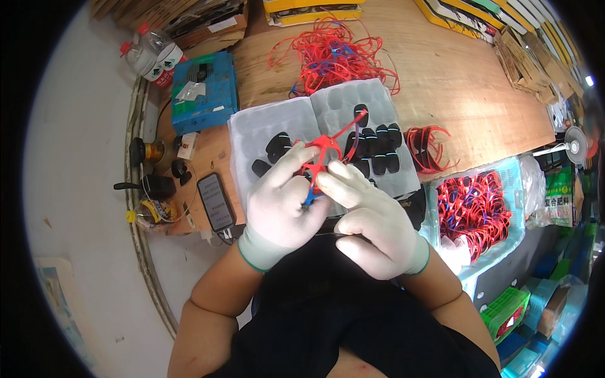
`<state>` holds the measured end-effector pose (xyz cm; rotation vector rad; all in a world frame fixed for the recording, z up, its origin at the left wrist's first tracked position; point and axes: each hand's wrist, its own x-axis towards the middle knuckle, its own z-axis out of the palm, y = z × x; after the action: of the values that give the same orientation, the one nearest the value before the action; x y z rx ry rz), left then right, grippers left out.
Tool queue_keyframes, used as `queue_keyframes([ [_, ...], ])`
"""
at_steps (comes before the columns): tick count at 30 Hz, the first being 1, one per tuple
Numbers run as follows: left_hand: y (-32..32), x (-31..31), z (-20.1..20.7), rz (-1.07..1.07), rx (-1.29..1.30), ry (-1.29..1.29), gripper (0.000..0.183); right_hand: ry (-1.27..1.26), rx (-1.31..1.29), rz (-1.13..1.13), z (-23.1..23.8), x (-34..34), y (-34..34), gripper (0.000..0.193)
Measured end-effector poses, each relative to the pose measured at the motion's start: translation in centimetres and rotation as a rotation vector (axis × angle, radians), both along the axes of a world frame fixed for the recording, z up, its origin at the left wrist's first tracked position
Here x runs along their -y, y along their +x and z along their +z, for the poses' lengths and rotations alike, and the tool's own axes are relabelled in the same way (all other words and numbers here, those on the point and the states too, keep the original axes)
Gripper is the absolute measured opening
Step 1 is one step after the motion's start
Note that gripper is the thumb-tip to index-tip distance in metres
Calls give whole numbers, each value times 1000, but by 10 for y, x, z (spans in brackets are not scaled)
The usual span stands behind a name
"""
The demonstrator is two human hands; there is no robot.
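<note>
Both hands wear white knitted gloves with green cuffs. Between them is a red glasses frame (323, 143) with blue parts, one arm sticking out toward the upper right. My left hand (282, 205) closes its fingers on the frame's left side and lower end. The fingertips of my right hand (372, 211) press on its right side. By the right thumb is a thin dark edge that I cannot make out. Under and beyond the hands lie two white moulded trays (277, 114). They hold dark lenses (378, 142), some hidden by my hands.
A tangle of red and blue frames (337, 53) lies behind the trays. More red frames (428, 149) stand to the right, above a light-blue crate (518, 217) full of them. At left are a phone (215, 200), a blue box (208, 107) and bottles (146, 60).
</note>
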<state>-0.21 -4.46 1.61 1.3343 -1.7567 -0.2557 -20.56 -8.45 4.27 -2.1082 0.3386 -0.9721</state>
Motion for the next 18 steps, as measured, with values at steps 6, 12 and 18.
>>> queue_keyframes([
  [6,14,2,2,-17,-713,278,18,529,426,-235,-15,-1,-23,14],
  [12,30,0,-9,-140,-1266,388,39,686,87,-128,-25,1,-27,18],
  [18,17,-8,-9,-278,-1336,299,44,1077,123,-147,-27,2,-1,33],
])
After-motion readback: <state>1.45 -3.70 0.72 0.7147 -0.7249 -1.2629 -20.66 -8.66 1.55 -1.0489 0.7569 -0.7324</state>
